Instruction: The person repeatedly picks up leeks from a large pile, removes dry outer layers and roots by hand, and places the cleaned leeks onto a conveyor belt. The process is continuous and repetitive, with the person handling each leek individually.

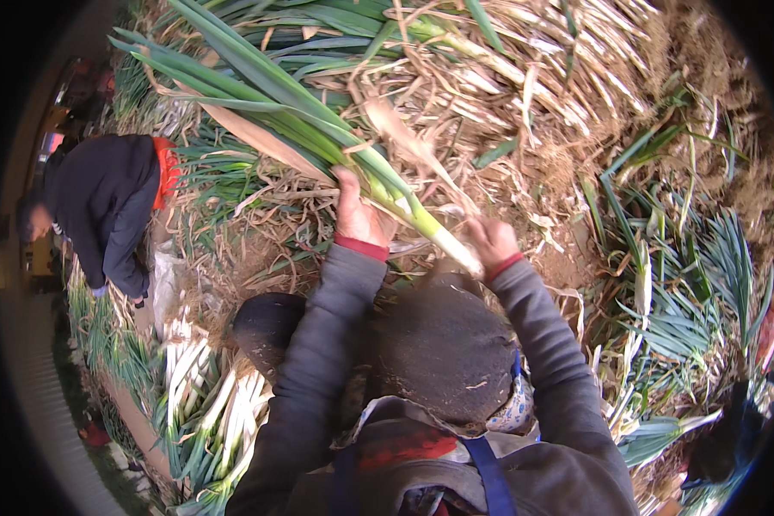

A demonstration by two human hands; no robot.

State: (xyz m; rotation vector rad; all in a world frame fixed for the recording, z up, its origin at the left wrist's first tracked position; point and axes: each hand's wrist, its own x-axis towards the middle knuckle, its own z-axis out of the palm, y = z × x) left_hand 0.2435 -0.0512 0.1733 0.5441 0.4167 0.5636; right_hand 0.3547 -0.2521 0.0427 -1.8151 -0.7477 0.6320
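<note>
"Where is the leek (383,176)?"
"Over the near edge of the heap (568,77), firmly clasped in the left hand (363,215); the right hand's (493,242) fingers are curled beside its white end, their hold unclear."
"In the way?"
"Dry leaves (482,112) are strewn about; a dark knee (443,353) is bent below."

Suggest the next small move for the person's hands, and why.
Perhaps the right hand should draw the dry leaf away from the green-and-white stalk: the left hand holds the stalk, and the leaf runs down to the right hand, beside the stalk's white end.
</note>
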